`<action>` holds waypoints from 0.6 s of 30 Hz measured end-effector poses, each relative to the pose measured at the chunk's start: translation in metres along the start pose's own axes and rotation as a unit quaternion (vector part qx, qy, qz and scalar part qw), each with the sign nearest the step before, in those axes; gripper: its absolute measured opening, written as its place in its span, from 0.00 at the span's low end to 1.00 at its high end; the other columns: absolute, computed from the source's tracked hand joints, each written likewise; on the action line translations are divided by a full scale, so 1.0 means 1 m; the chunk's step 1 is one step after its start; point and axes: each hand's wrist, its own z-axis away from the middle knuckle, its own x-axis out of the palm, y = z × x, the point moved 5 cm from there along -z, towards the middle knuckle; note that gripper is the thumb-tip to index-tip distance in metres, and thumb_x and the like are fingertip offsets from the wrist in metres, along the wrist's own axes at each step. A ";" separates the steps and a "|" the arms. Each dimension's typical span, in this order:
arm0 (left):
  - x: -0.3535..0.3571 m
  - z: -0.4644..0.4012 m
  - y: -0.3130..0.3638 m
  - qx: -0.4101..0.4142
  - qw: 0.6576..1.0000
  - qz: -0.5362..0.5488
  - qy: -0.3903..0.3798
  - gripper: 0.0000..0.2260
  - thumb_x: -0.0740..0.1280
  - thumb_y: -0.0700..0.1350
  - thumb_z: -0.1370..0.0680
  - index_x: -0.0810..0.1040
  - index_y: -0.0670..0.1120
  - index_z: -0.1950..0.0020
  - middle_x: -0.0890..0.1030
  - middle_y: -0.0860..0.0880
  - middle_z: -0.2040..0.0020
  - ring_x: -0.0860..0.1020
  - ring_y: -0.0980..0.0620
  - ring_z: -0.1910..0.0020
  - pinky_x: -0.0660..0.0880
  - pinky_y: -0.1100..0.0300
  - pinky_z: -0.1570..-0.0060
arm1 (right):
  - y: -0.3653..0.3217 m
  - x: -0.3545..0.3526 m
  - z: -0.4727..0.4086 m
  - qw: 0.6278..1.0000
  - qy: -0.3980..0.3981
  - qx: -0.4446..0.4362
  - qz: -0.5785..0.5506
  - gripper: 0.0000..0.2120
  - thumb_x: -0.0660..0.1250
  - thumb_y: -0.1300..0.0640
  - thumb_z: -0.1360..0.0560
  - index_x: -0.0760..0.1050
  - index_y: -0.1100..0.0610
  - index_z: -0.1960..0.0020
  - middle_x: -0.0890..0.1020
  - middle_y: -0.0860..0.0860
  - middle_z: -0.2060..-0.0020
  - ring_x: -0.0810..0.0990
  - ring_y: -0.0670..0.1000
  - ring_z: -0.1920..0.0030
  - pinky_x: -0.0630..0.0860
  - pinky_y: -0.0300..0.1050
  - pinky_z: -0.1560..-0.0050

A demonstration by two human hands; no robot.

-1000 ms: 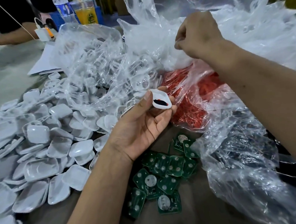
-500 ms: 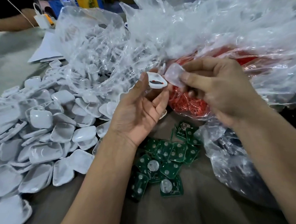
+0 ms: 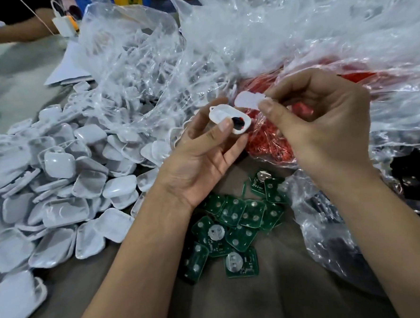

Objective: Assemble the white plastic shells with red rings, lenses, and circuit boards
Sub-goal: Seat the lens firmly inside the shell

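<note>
My left hand holds a white plastic shell between thumb and fingers; a red and black part sits in its near end. My right hand pinches a small translucent white lens piece just above and right of the shell, apart from it. Behind both hands lies a clear bag of red rings. Green circuit boards lie in a loose heap on the table below my hands. A big pile of white shells spreads over the left.
Crumpled clear plastic bags fill the back and right; one bag holds more clear pieces. Another person's arm rests at the far left, beside a white charger and papers. Brown table surface shows near me.
My right hand came down from the bag at the back with the lens piece and now holds it beside the shell. My left hand turned the shell slightly.
</note>
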 end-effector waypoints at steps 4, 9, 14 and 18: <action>0.002 0.001 -0.001 0.003 1.000 0.006 -0.025 0.19 0.75 0.32 0.31 0.85 0.44 0.42 0.86 0.41 0.44 0.86 0.45 0.46 0.83 0.55 0.50 | -0.015 0.001 0.005 0.991 0.028 -0.102 0.086 0.04 0.78 0.60 0.25 0.84 0.56 0.52 0.85 0.44 0.58 0.83 0.42 0.59 0.77 0.34 0.61; 0.005 0.001 -0.002 0.012 0.999 0.005 -0.030 0.21 0.76 0.32 0.35 0.82 0.41 0.43 0.86 0.41 0.49 0.86 0.46 0.51 0.84 0.55 0.50 | -0.025 0.008 0.014 0.960 0.012 -0.217 0.175 0.02 0.77 0.64 0.24 0.86 0.62 0.54 0.87 0.51 0.56 0.86 0.50 0.54 0.83 0.48 0.57; 0.006 0.003 0.000 0.011 1.000 0.005 -0.018 0.16 0.70 0.31 0.30 0.80 0.41 0.43 0.86 0.43 0.53 0.86 0.50 0.56 0.84 0.56 0.49 | -0.023 0.015 0.015 0.960 -0.023 -0.216 0.178 0.01 0.76 0.66 0.24 0.87 0.63 0.53 0.88 0.53 0.54 0.87 0.51 0.52 0.83 0.48 0.51; 0.006 0.005 0.001 0.012 1.000 0.006 -0.008 0.15 0.67 0.32 0.28 0.79 0.41 0.43 0.85 0.44 0.55 0.86 0.50 0.58 0.83 0.56 0.47 | -0.020 0.016 0.013 0.962 -0.060 -0.197 0.177 0.03 0.75 0.67 0.24 0.87 0.62 0.51 0.88 0.52 0.52 0.87 0.49 0.50 0.83 0.48 0.48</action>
